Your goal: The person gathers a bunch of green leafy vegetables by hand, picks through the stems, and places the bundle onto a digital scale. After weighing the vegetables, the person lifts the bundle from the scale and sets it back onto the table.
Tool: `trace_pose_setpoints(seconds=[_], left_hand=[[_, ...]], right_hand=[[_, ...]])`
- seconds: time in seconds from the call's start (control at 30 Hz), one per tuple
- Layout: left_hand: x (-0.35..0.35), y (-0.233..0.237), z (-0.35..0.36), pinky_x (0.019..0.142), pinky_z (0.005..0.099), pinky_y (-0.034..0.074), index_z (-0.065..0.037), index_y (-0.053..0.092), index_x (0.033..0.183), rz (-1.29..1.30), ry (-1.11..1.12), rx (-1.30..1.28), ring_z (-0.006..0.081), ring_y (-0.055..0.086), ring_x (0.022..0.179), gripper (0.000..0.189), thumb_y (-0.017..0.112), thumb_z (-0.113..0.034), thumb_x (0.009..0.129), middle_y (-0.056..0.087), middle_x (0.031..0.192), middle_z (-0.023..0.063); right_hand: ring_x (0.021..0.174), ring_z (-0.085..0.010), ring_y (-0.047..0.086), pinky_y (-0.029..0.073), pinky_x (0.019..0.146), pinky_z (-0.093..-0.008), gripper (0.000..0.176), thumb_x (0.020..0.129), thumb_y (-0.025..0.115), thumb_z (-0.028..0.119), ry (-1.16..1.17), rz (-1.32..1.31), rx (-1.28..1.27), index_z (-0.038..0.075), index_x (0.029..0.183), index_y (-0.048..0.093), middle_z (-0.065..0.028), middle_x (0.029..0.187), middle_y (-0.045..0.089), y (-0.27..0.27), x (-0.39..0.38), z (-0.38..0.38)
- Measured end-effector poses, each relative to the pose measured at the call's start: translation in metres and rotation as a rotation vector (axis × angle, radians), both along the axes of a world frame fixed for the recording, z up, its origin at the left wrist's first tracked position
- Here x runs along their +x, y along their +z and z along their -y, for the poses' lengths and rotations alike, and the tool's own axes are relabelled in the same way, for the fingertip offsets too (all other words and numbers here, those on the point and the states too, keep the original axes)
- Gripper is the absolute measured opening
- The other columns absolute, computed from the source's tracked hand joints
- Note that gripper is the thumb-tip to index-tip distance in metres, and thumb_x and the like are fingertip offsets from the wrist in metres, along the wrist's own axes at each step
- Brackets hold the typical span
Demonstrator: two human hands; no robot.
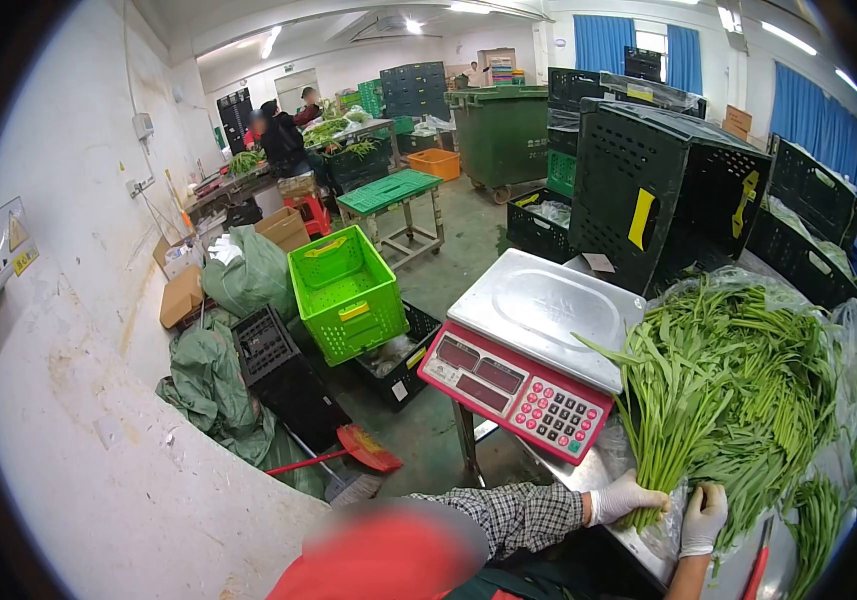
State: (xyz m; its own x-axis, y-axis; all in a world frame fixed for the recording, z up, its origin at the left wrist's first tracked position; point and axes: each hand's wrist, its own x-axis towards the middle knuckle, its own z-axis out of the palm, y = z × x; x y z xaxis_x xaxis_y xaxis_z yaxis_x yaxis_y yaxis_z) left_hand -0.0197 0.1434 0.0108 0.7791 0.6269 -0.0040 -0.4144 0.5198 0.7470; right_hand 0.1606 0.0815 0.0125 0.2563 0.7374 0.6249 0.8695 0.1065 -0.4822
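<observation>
My left hand [628,498], in a white glove below a checked sleeve, is closed around the stem ends of a bunch of leafy greens [670,410], long-stemmed with narrow leaves like water spinach. Just right of it is my gloved right hand [705,518], its fingers curled in beside the stems and the big pile of greens [773,390]; whatever it pinches is hidden. The leaf tips of the bunch reach the edge of the metal pan of a red digital scale [518,390]. A red-handled tool [758,565] lies at the right hand's right.
Clear plastic [853,350] lines the pile's right side. A dark crate [638,180] stands on its side behind the scale. On the left are a bright green crate [346,293], a red dustpan [368,448] and green sacks [213,380]. People [283,140] work at a far table.
</observation>
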Motion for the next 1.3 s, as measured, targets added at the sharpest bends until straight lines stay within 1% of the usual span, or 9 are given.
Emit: trace_pose_setpoints(seconds=[0.17,0.27,0.67,1.3], left_hand=[[-0.0010,0.0021,0.0004,0.062,0.0267,0.052,0.001,0.046,0.107,-0.002,-0.008,-0.015,0.0138,0.058,0.069,0.039,0.066,-0.008,0.075,0.058,0.083,0.0082],[-0.0011,0.0035,0.0010,0.062,0.0267,0.052,0.000,0.046,0.107,0.003,-0.009,-0.020,0.0138,0.058,0.070,0.039,0.066,-0.008,0.075,0.058,0.082,0.0083],[-0.0015,0.0041,0.0015,0.062,0.0264,0.052,0.001,0.047,0.105,0.013,-0.006,-0.030,0.0138,0.059,0.068,0.036,0.066,-0.008,0.075,0.058,0.080,0.0090],[-0.0017,0.0048,0.0008,0.061,0.0263,0.052,0.001,0.046,0.106,0.013,-0.016,-0.024,0.0140,0.059,0.068,0.037,0.065,-0.007,0.076,0.058,0.081,0.0091]], right_hand=[[0.068,-0.0301,0.052,0.042,0.064,-0.0341,0.003,0.075,0.052,-0.001,-0.007,-0.008,-0.028,-0.002,0.076,0.054,-0.0148,0.073,0.052,0.0013,-0.0004,0.0010],[0.066,-0.0302,0.051,0.041,0.060,-0.0352,0.003,0.073,0.053,-0.001,-0.002,0.007,0.011,0.001,0.076,0.055,-0.0133,0.070,0.051,0.0017,-0.0010,0.0004],[0.063,-0.0301,0.050,0.040,0.058,-0.0354,0.002,0.073,0.053,-0.001,0.001,-0.001,0.018,0.000,0.075,0.054,-0.0136,0.068,0.050,0.0045,-0.0031,0.0003],[0.066,-0.0310,0.051,0.041,0.059,-0.0358,0.003,0.072,0.053,-0.002,-0.004,-0.005,0.016,0.000,0.075,0.055,-0.0141,0.070,0.050,0.0027,-0.0017,0.0003]])
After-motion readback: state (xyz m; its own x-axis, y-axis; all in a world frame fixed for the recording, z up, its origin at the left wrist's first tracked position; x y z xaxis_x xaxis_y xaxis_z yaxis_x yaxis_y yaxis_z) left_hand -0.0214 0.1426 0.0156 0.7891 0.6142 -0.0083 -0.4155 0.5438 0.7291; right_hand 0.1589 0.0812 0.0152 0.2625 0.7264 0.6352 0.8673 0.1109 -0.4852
